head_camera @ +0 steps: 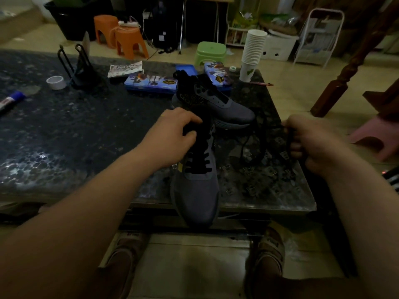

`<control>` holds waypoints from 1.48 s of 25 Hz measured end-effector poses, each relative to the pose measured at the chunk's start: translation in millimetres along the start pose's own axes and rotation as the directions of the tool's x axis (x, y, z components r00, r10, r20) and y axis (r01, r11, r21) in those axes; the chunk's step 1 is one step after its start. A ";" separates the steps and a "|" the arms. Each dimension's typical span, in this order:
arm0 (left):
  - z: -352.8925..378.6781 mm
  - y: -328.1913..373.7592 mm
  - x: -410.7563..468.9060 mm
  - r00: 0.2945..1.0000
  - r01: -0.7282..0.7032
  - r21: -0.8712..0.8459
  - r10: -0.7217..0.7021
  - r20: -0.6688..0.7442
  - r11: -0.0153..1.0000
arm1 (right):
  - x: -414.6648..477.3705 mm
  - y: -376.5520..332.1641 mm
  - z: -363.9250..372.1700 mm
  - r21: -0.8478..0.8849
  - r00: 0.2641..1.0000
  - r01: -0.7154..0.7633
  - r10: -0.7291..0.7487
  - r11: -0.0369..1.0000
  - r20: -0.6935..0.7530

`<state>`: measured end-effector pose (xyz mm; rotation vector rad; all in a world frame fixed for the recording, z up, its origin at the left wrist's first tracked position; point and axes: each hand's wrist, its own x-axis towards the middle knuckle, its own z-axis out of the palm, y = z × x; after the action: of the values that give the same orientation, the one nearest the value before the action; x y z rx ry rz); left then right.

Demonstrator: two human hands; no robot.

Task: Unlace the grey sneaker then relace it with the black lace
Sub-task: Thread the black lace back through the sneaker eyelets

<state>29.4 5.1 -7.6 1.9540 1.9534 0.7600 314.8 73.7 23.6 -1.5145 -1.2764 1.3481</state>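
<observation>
Two hands: left (172,134) grips sneaker (195,190) collar, right (306,141) pinches lace (262,134).

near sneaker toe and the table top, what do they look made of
Near sneaker: toe looks like matte grey knit or textile, no shine. Table top: likely polished dark stone or a stone-look slab, speckled and reflecting light near its edge.
</observation>
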 end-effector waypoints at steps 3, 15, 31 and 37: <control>5.9 14.2 -9.5 0.977 -0.095 -0.004 0.093 -0.193 0.995 | -15.2 -15.1 3.1 0.185 0.997 0.026 -0.039 0.982 0.066; 27.2 57.6 -37.2 0.985 -0.129 -0.145 0.144 0.099 0.981 | -30.5 -43.5 53.7 0.004 0.980 0.186 -0.186 0.983 0.068; 12.3 39.1 -32.4 0.965 -0.257 -0.320 0.221 -0.144 0.912 | -35.7 -24.9 101.0 -0.214 0.956 0.175 -0.114 0.961 0.271; 6.6 30.3 -34.1 0.994 -0.112 -0.404 0.102 -0.046 0.908 | -37.4 -26.1 112.0 -0.179 0.963 0.179 -0.135 0.967 0.233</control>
<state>60.1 -28.9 -2.5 1.8080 1.5496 1.1217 201.5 33.7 37.2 -1.3877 -1.6785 1.3432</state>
